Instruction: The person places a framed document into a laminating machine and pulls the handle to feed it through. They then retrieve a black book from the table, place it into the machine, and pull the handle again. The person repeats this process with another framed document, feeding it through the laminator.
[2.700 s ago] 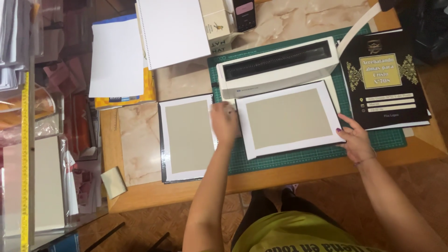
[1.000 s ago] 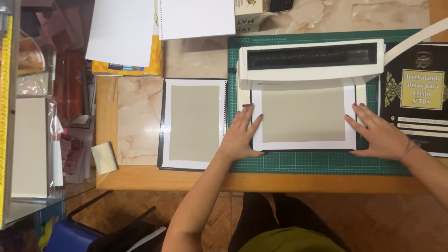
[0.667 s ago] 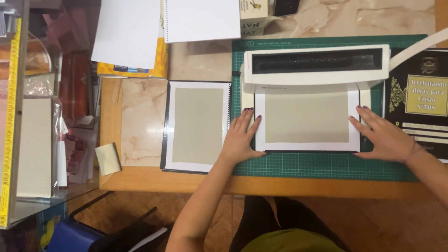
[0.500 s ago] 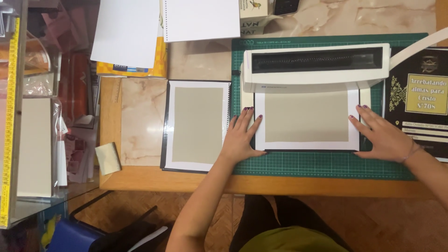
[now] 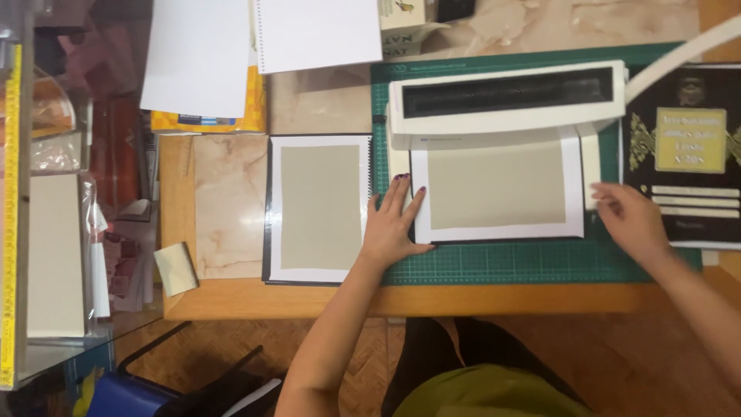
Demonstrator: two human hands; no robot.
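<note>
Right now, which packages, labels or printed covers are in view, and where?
Black cover: far right on the table, black with gold ornaments, a yellow label and pale bars.
Small carton: top centre, cream with dark print.
Yellow packet: upper left, under white sheets.

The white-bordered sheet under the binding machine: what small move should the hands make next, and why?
Probably bring the right hand back onto the right edge of the white-bordered sheet. Only the left hand presses it, at its left edge, while the right hand is blurred and off the sheet. The sheet's top edge sits at the white binding machine, so holding both sides would likely keep it square.
</note>
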